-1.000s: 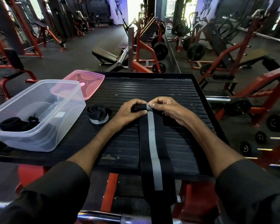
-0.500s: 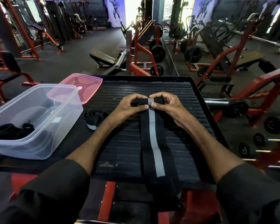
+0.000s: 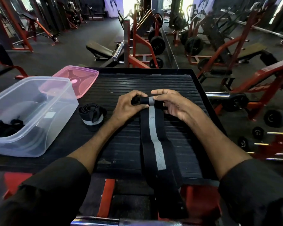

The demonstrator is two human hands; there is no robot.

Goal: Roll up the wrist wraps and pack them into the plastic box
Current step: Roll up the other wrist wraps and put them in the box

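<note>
no readable text — no labels, brands, numbers or signs legible

I count 2 hands over the ribbed platform [image 3: 178,88]: my left hand [image 3: 129,106] and my right hand [image 3: 173,103]. On the platform I see 2 wrist wraps out of the plastic box [image 3: 59,101]: 1 long wrap [image 3: 155,147] lying just right of the box's side of the platform, and 1 rolled wrap [image 3: 92,114] just beside the box's right wall. Inside the box I see dark wraps [image 3: 3,127], but I cannot tell how many. I count 1 box and 1 pink lid [image 3: 87,75], touching the box's far corner.
</note>
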